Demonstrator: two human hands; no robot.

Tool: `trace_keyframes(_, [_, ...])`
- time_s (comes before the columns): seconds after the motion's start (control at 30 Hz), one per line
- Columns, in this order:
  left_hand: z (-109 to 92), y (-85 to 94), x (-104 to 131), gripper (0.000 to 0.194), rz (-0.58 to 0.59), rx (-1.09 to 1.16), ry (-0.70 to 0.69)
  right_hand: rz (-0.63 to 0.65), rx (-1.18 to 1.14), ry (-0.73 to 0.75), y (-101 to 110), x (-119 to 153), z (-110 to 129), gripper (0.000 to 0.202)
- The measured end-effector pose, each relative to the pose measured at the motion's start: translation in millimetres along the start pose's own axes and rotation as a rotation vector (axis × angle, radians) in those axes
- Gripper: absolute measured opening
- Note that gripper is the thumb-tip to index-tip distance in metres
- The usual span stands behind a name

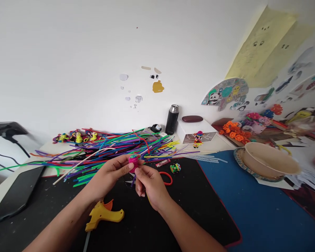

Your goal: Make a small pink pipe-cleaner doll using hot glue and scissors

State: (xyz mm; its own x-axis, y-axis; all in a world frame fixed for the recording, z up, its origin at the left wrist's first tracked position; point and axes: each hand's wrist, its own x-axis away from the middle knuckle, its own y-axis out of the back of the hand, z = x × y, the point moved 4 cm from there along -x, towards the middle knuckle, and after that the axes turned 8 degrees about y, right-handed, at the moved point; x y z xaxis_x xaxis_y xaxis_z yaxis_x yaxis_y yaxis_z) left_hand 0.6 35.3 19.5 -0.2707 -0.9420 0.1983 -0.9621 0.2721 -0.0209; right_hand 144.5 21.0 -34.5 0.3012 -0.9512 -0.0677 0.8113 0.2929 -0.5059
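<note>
My left hand (109,176) pinches a small pink coiled pipe-cleaner piece (133,161) with green on its top, between thumb and fingertips. From the other side my right hand (153,187) closes its thumb and index finger on the lower part of the same piece. A purple pipe-cleaner end (133,181) shows just beneath it. Behind my right hand, scissors with a red handle (168,178) lie on the black mat (189,206), partly covered. Under my left forearm rests a yellow glue gun (103,214) with a clear glue stick (86,241) sticking out.
Many coloured pipe cleaners (94,157) spread behind my hands. A black thermos (172,120) and a white box (182,131) stand near the wall. A small pipe-cleaner figure (198,139) is before the box. At right sits a beige bowl (270,162); at left, a dark tablet (18,192).
</note>
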Motion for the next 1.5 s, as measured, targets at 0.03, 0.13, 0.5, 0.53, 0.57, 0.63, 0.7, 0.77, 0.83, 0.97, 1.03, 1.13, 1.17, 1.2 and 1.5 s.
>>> trace_keyframes(0.03, [-4, 2.9, 0, 0.041, -0.029, 0.008, -0.022, -0.007, -0.002, 0.005, 1, 0, 0, 0.048])
trace_keyframes(0.13, [-17, 13.5, 2, 0.041, -0.139, 0.053, -0.084, -0.016, -0.013, 0.012, 3, -2, 1, 0.052])
trace_keyframes(0.5, [6, 38.6, 40, 0.044, -0.207, -0.068, -0.074, -0.069, 0.141, 0.059, 0, -2, 11, 0.048])
trace_keyframes(0.53, [9, 41.8, 45, 0.043, -0.257, -0.133, -0.102, -0.043, 0.173, 0.052, -3, -1, 11, 0.048])
trace_keyframes(0.57, [12, 43.8, 49, 0.042, -0.282, -0.183, -0.112, -0.021, 0.204, 0.046, -5, 0, 10, 0.048])
trace_keyframes(0.63, [15, 47.1, 57, 0.041, -0.323, -0.218, -0.124, 0.011, 0.252, 0.022, -9, 1, 7, 0.049])
trace_keyframes(0.7, [17, 49.3, 61, 0.041, -0.335, -0.209, -0.121, 0.03, 0.289, -0.008, -12, 2, 3, 0.051])
trace_keyframes(0.77, [19, 50.8, 64, 0.039, -0.335, -0.199, -0.115, 0.041, 0.321, -0.033, -15, 4, 0, 0.053])
trace_keyframes(0.83, [22, 51.9, 66, 0.038, -0.329, -0.197, -0.104, 0.052, 0.353, -0.053, -18, 5, -2, 0.054])
trace_keyframes(0.97, [31, 49.9, 67, 0.041, -0.259, -0.092, -0.039, 0.068, 0.42, -0.036, -27, 7, 4, 0.053])
trace_keyframes(1.03, [34, 46.0, 67, 0.044, -0.184, 0.013, 0.012, 0.079, 0.459, 0.005, -31, 6, 11, 0.051])
trace_keyframes(1.13, [35, 40.7, 69, 0.047, -0.096, 0.126, 0.086, 0.124, 0.53, 0.089, -37, 4, 22, 0.047])
trace_keyframes(1.17, [34, 39.7, 70, 0.047, -0.081, 0.144, 0.102, 0.149, 0.56, 0.113, -39, 4, 25, 0.046])
trace_keyframes(1.2, [34, 39.1, 71, 0.046, -0.07, 0.157, 0.114, 0.174, 0.591, 0.13, -41, 4, 26, 0.045])
trace_keyframes(1.5, [39, 35.2, 74, 0.036, -0.024, 0.393, 0.145, 0.25, 0.651, 0.128, -48, 9, 8, 0.045])
